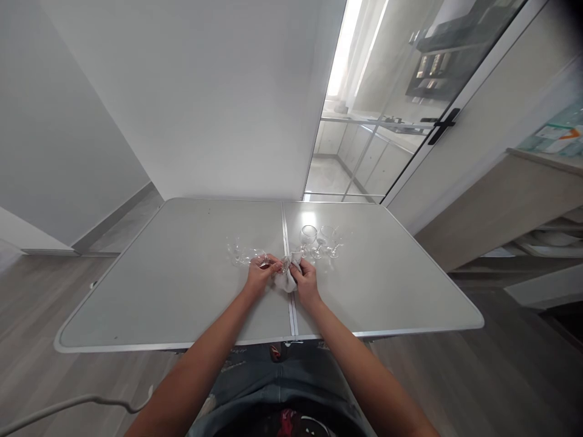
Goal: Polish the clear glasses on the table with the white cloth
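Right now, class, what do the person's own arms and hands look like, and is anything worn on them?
The left hand and right hand are ungloved; no watch or bracelet shows. The left arm and right arm show no sleeves.

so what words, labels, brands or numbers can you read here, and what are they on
None can be read.
The package at the far right shows an orange mark; any print there is too blurred to read.
No lettering shows on the stemmed glasses, cloth or table.
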Demonstrator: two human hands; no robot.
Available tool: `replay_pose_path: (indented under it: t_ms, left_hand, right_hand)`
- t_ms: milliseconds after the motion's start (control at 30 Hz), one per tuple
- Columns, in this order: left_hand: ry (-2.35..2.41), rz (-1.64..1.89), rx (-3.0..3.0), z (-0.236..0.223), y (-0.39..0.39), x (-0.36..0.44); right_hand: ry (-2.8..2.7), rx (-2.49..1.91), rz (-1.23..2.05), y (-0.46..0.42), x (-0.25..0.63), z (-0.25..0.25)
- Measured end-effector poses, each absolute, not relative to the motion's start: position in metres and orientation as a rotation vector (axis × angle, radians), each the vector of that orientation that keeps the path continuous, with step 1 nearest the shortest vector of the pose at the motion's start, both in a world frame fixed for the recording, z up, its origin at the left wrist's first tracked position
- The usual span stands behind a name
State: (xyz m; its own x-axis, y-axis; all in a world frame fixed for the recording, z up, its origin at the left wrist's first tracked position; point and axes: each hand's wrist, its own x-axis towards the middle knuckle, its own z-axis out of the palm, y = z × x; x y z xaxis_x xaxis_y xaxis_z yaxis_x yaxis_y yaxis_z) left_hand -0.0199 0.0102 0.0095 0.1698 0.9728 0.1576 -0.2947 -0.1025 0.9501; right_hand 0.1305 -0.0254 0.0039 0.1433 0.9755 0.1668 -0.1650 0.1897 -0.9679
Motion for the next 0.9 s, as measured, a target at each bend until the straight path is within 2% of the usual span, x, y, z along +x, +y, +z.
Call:
replay_pose_path:
  t_ms: [167, 900]
  left_hand:
    - [0.865, 1.368, 1.141, 0.009, 0.011, -0.02]
    - [0.824, 1.283, 1.173, 0.008, 0.011, -0.02]
  right_hand:
    - [-1.138, -0.941, 1.113, -0.033, 0.129, 0.01]
    - [-0.997, -0.984, 1.055, -0.031, 0.131, 0.013]
